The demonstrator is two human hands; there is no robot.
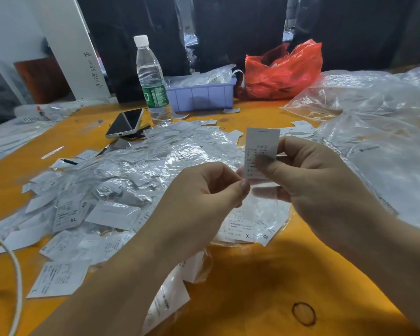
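A white printed tag [262, 141] stands upright in front of me, above the orange table [264, 275]. My right hand [318, 180] pinches its lower half between thumb and fingers. My left hand [204, 202] pinches the tag's lower left corner, where a small clear plastic sleeve [264, 192] hangs under it. A big heap of similar tags in clear sleeves [121, 180] covers the table to the left and below my hands; some show XL, XS and M.
A water bottle [153, 81] and a phone [125, 123] stand behind the heap. Further back sit a lilac plastic bin [201, 95] and a red plastic bag [281, 71]. Large clear plastic bags [374, 122] fill the right side. A white cable [17, 275] crosses the left edge.
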